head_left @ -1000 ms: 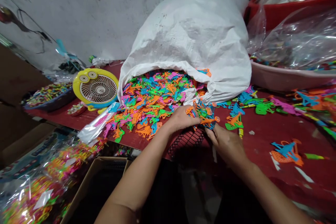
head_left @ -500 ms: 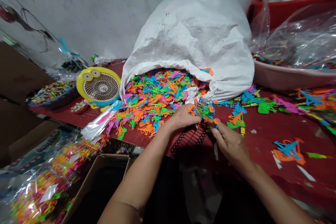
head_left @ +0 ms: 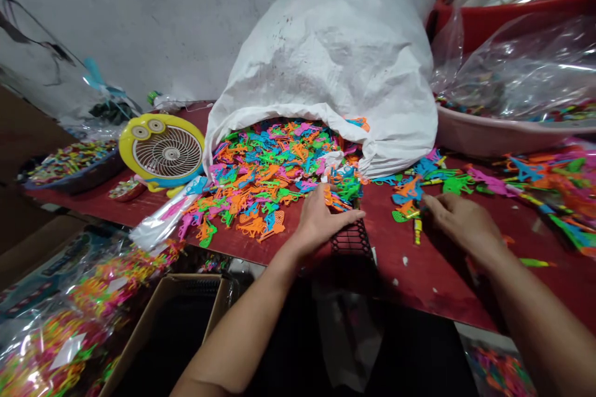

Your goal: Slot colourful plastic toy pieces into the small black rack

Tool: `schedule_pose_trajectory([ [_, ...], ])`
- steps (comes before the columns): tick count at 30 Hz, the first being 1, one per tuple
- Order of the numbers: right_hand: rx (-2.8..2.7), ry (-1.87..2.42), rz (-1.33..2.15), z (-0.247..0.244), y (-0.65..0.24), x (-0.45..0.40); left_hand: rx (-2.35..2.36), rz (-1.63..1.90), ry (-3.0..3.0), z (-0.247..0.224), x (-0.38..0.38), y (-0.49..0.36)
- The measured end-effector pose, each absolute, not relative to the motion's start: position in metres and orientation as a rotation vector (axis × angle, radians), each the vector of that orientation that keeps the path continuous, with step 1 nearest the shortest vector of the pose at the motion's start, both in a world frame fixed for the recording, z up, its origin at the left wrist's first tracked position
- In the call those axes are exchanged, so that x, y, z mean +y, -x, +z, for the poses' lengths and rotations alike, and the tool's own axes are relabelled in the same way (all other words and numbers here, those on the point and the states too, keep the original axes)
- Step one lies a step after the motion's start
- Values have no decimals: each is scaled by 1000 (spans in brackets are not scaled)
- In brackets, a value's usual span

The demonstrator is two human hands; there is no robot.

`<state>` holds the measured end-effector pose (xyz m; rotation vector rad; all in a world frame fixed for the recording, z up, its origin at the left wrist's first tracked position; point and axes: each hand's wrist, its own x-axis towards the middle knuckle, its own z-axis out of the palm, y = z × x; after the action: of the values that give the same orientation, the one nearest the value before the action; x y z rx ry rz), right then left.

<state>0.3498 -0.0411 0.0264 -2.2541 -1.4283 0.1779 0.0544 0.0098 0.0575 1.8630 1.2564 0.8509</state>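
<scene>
My left hand point(head_left: 316, 217) is closed around a bunch of small plastic toy pieces point(head_left: 338, 200) in orange and blue, with its thumb stretched to the right. Just below that thumb a black mesh basket point(head_left: 350, 240) sits at the table's front edge. To the right, my right hand point(head_left: 459, 223) pinches at an orange and blue toy piece point(head_left: 408, 188) on top of a little group that also has green and yellow parts. In front of the left hand, a heap of multicoloured toy pieces point(head_left: 265, 180) spills from a big white sack point(head_left: 335, 56).
A yellow fan point(head_left: 170, 152) stands left of the heap, near a dark tray point(head_left: 69, 180) of small parts. More toy pieces point(head_left: 559, 180) lie at the right, before a pink basin point(head_left: 493, 133). An open cardboard box point(head_left: 214, 310) and filled clear bags point(head_left: 46, 341) are below.
My right hand has moved away from the left hand, rightward to the small group, where an orange and blue piece now lies on top. The left hand keeps its bunch. The view has shifted slightly.
</scene>
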Motion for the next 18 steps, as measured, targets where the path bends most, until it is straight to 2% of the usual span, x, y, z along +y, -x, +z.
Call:
schedule_pose_trajectory([
  [2,-1356,2398,-26,34,-345,-48,1346,916,-1841,54,-1,-63],
  [4,-1332,2301,-126,38,-330,-60,1341,998,-1791,44,-13,-72],
  [7,-1426,1849,60,32,-295,-80,1241,1075,-1704,26,-30,-80],
  [9,-1494,1702,210,24,-269,-89,1216,1080,-1690,20,-40,-81],
  [12,-1591,1707,256,14,-240,-90,1217,1080,-1734,20,-53,-75],
  [18,-1715,1783,66,7,-215,-84,1074,1118,-1843,8,-78,-57],
])
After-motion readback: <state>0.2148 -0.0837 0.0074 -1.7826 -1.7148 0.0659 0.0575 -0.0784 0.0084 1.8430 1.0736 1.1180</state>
